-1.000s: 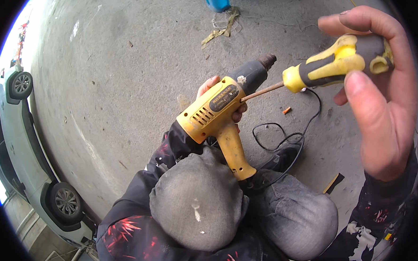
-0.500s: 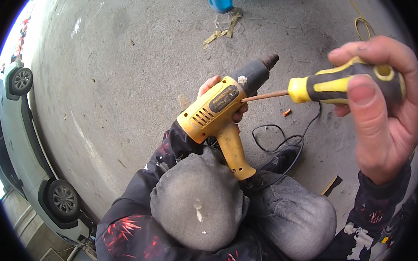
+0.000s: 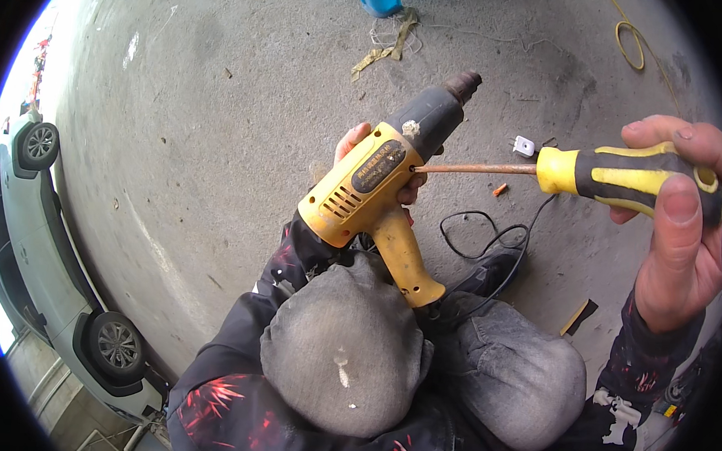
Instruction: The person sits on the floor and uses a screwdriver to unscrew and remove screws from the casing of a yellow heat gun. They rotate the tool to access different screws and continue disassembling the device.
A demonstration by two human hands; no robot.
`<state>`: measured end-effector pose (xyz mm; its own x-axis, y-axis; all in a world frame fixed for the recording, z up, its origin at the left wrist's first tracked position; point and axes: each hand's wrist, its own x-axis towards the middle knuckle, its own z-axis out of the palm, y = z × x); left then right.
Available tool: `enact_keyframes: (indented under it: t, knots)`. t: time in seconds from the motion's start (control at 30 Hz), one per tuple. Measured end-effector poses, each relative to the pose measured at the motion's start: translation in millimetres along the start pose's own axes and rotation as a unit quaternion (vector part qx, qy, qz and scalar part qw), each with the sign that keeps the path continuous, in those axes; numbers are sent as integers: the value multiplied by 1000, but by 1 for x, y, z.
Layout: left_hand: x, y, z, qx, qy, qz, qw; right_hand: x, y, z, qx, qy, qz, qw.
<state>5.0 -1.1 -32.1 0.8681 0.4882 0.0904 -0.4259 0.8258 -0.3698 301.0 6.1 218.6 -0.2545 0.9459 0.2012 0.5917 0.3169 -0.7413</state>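
Near the centre of the frame the person's left hand (image 3: 380, 165) closes around the body of a yellow power drill (image 3: 379, 190), fingers wrapped from behind so only their tips show at the upper edge of the casing and below the dark front part. The drill lies tilted, its black nose and chuck (image 3: 464, 85) pointing to the upper right and its yellow handle (image 3: 404, 256) hanging down toward the knees (image 3: 419, 367) in grey jeans.

At the right edge the right hand (image 3: 675, 234) grips the yellow-and-black handle of a screwdriver (image 3: 617, 175), thumb lying along it. Its thin coppery shaft (image 3: 474, 168) runs level to the left, and its tip sits against the side of the drill's casing, apparently in a small recess.

The drill looks fairly heavy and stiff, with a hard, smooth plastic shell; holding it around the thick body seems to steady it best against a sideways push. The screwdriver appears light, and its ribbed handle probably gives a firm hold, though the slim shaft could slip off.

A black cord (image 3: 491, 236) and white plug (image 3: 524, 145) lie on the concrete floor (image 3: 219, 136) behind, and a white car (image 3: 42, 241) stands at the left.
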Motion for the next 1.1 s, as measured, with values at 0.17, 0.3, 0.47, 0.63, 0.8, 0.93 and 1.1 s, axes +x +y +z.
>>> enact_keyframes:
  t: [0.17,0.3,0.47,0.63,0.8,0.93,1.1]
  knots:
    - [-2,1,-2,-7,-1,-5,1000,-2,4,-6,-50,-20,-28,998]
    - [-4,1,-3,-1,3,3,1000,-5,4,-8,-31,-9,-16,999]
    - [-4,3,-2,-7,-1,-7,1000,-6,7,-12,-24,-39,-33,998]
    - [-3,1,1,-15,20,-3,1000,-8,11,-12,-17,-35,-39,998]
    - [-4,1,3,-6,39,10,999,-8,12,-9,-23,-27,-35,999]
    - [-3,1,2,3,17,3,1000,-7,10,-8,-15,-29,-37,999]
    - [-2,1,4,4,9,4,1000,-12,5,-6,-26,-34,-57,997]
